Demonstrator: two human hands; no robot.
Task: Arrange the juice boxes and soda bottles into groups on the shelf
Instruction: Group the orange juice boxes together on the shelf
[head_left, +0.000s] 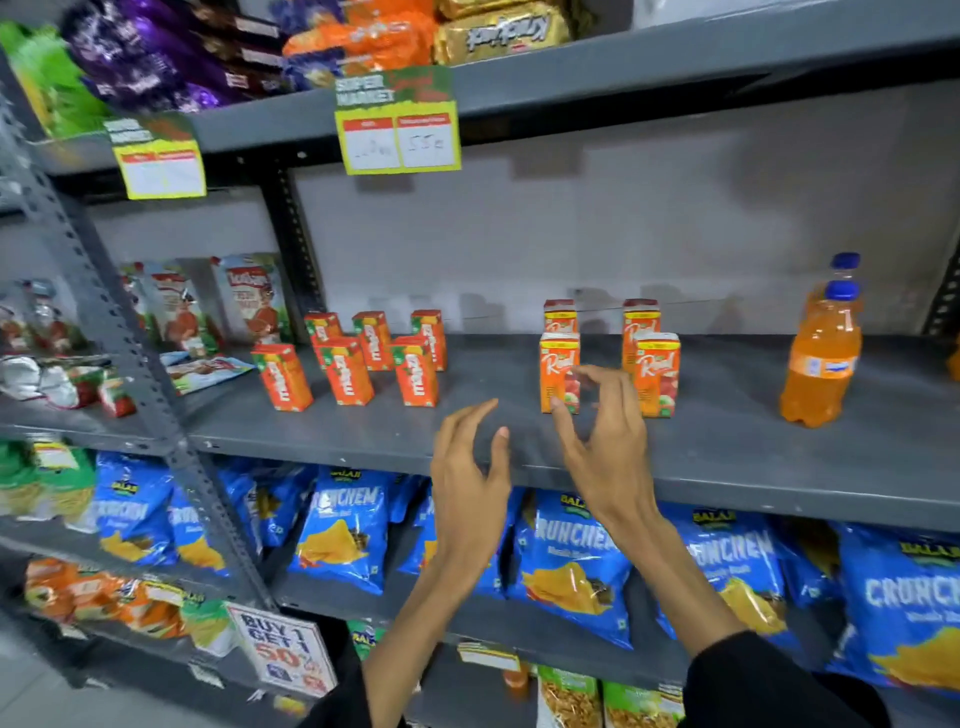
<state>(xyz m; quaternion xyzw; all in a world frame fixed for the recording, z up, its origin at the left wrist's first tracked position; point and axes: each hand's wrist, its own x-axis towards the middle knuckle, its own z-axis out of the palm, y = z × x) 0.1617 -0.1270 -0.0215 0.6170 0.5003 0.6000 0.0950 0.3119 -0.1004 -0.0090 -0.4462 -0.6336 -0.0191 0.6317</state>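
Shelf (727, 457): painted grey metal, matt, lightly scuffed. Juice boxes (415, 371): coated card, slight sheen. Soda bottles (821, 358): clear glossy plastic, blue plastic caps. Snack bags (340, 530), lower frame: glossy foil-like film. Price tags (397, 137): printed paper.

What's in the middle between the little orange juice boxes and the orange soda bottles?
Nothing. In the head view, only bare grey shelf lies between the nearest juice box and the front soda bottle. Both hands are off to the left of that gap.
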